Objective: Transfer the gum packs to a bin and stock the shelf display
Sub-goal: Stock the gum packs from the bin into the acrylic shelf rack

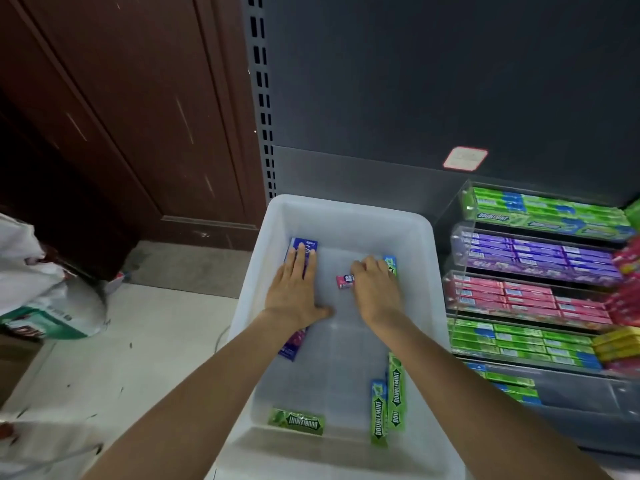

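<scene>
A translucent white bin (346, 213) stands on the dark shelf with both my hands inside it. My left hand (294, 289) lies flat, its straight fingers on a blue gum pack (304, 244) at the bin's far left. My right hand (375, 289) curls over a pink gum pack (343, 281), and a green pack (390, 263) lies just beyond it. A purple pack (292, 348) shows under my left wrist. Green Doublemint packs lie near the front: one flat (298, 421), two side by side (388, 407).
To the right, a clear tiered display (457, 251) holds rows of green, purple and pink gum packs. Yellow and red packs (620, 341) sit at the far right. A brown door (121, 116) and a white bag (41, 289) on the floor are at the left.
</scene>
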A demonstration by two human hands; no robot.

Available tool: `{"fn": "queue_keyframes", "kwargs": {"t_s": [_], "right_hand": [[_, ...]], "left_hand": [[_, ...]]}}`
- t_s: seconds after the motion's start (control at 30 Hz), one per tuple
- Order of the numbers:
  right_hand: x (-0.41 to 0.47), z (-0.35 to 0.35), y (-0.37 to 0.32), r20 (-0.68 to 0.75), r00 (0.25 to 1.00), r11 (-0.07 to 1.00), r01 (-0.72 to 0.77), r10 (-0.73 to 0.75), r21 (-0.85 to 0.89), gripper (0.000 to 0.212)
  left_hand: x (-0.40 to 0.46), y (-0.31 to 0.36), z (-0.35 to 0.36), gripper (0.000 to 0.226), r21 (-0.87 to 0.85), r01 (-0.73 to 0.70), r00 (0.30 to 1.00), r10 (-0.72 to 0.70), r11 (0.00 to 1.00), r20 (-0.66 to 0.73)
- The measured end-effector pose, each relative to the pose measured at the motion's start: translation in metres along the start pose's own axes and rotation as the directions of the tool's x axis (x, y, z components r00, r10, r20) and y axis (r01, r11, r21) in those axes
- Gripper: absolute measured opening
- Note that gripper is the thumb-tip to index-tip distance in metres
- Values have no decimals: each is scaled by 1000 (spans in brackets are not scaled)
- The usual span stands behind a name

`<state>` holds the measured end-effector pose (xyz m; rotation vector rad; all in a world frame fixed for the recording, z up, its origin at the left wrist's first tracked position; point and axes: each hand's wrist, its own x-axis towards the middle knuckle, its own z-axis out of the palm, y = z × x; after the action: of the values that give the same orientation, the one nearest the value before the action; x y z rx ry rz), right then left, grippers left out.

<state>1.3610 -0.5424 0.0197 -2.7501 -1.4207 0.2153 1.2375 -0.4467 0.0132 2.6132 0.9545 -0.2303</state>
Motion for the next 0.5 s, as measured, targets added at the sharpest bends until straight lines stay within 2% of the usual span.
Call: {"fn": "queue_keyframes", "kwargs": {"t_s": [0.1, 0.2, 0.33, 0.5], "right_hand": [[-1, -13, -3, 38, 999, 996, -34, 31, 85, 21], [-13, -41, 4, -46, 997, 962, -40, 55, 269, 22], [-30, -84, 35, -234, 966, 926, -11, 108, 378, 20], [-38, -105, 64, -267, 950, 885, -21, 163, 466, 16]], "left_hand": [[-1, 1, -3, 110, -37, -3, 1000, 3, 999, -5], [0, 8, -7, 97, -80, -27, 999, 23, 996, -49], [11, 36, -15, 79, -113, -158, 985, 149, 981, -83], [33, 80, -10, 74, -62, -322, 947, 321, 945, -16]]}}
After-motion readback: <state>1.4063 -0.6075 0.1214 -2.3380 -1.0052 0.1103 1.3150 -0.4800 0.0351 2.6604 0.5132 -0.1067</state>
